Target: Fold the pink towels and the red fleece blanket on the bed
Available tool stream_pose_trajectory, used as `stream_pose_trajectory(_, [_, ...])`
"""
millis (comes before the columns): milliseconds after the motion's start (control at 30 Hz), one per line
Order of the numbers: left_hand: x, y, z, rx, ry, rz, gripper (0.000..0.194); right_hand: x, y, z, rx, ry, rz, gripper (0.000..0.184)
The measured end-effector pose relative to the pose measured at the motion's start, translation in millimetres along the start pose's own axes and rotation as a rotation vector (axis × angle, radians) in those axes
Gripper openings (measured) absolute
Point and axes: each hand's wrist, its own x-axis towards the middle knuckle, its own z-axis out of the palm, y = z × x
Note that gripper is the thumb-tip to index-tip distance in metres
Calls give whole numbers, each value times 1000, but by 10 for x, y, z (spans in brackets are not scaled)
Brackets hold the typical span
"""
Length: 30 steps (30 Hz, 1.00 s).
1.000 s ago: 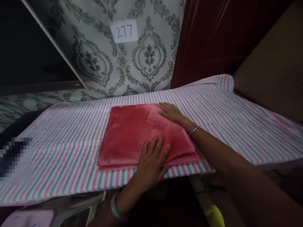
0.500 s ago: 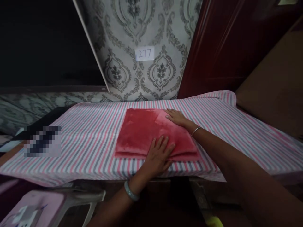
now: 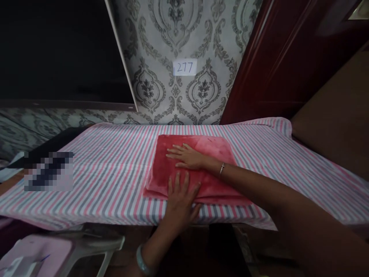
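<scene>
A folded red plush cloth (image 3: 213, 150), perhaps a towel or blanket, lies as a rectangle on the striped sheet (image 3: 115, 169). My left hand (image 3: 181, 198) rests with spread fingers on its near edge, the palm reaching over the fold. Farther back, my right hand (image 3: 187, 157) lies flat on the upper middle of the cloth, fingers pointing left. Lighter and darker patches mark the pile. Layered edges show along the near side. Neither hand grips anything.
A dark screen (image 3: 57, 54) stands at the back left, and a dark red wooden panel (image 3: 276, 57) at the back right. A number card (image 3: 185, 67) hangs on the patterned wall. A pink-seated stool (image 3: 46, 250) is at the lower left, below a blurred-out patch (image 3: 49, 171).
My right hand has slid left from the cloth's far right corner to its upper middle. My left hand has shifted slightly left along the near edge. The camera view has moved a little.
</scene>
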Motion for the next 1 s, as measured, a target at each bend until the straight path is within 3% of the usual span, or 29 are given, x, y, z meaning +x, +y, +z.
stream_pose_trajectory(200, [-9, -12, -3, -28, -29, 4, 71, 257, 651, 5, -19, 32, 331, 64])
stream_pose_trajectory(333, [-1, -4, -30, -20, -35, -8, 72, 283, 833, 90, 56, 75, 437, 68])
stream_pose_trajectory(500, [-8, 21, -41, -35, -36, -13, 72, 253, 855, 240, 73, 176, 417, 70])
stream_pose_trajectory(700, [-7, 28, -32, -14, -21, -25, 73, 254, 835, 237, 71, 161, 410, 68])
stream_pose_trajectory(867, [5, 23, -81, -3, -32, -2, 77, 240, 764, 112, 69, 128, 454, 65])
stream_pose_trajectory(933, [18, 2, -181, 3, -46, 8, 74, 242, 650, 7, 63, 128, 482, 64])
stream_pose_trajectory(1000, [26, -44, -306, 16, -37, -4, 68, 254, 445, -99, 60, 154, 418, 62])
